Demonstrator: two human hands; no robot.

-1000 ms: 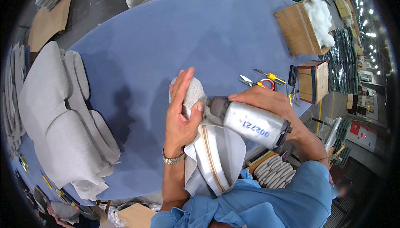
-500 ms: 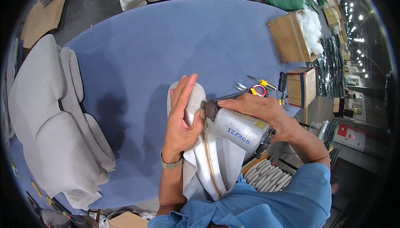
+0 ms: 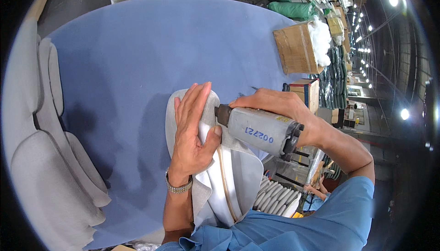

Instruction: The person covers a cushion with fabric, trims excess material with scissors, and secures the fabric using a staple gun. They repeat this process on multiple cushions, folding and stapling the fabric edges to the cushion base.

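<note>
One grey cushion [image 3: 209, 113] lies under straight left fingers [image 3: 196, 104]; right fingers [image 3: 247, 100] grip a silver tool [image 3: 256, 131].

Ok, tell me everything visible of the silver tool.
The silver tool has a blocky, metal-looking body with blue marking, a yellow sticker, dark nose and dark rear fittings. It slants, nose leftward, appearing to meet the grey fabric. The right fingers grip its far side; whether it is running cannot be told.
</note>
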